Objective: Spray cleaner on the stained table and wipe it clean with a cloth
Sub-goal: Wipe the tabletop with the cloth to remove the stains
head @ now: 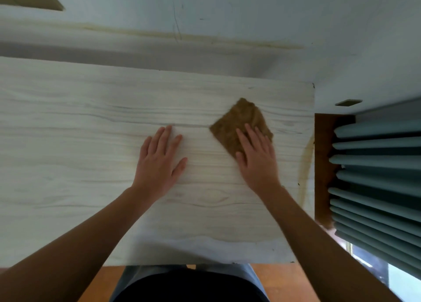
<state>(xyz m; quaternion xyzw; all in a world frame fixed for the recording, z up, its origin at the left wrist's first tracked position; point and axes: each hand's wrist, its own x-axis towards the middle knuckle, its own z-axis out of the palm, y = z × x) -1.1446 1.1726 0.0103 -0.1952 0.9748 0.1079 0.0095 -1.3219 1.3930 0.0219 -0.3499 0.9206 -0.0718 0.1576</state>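
Past the near edge of the table, both forearms reach out over the pale wood-grain top. The left hand lies flat about midway across, fingers straight and spread, holding nothing; it seems only to steady the person. The right hand presses flat on the near corner of the brown cloth, fingers straight, not curled round it. The cloth lies on the top toward the right edge, in the farther half, folded to a rough rectangle and turned cornerwise. It looks soft, light and limp (apt to bunch or slip out if driven by one corner), so a broad palm over its middle should push it best. A yellowish arc runs along the right edge, near the cloth, and looks like staining yet to be wiped. Beyond the far edge stands a pale wall.
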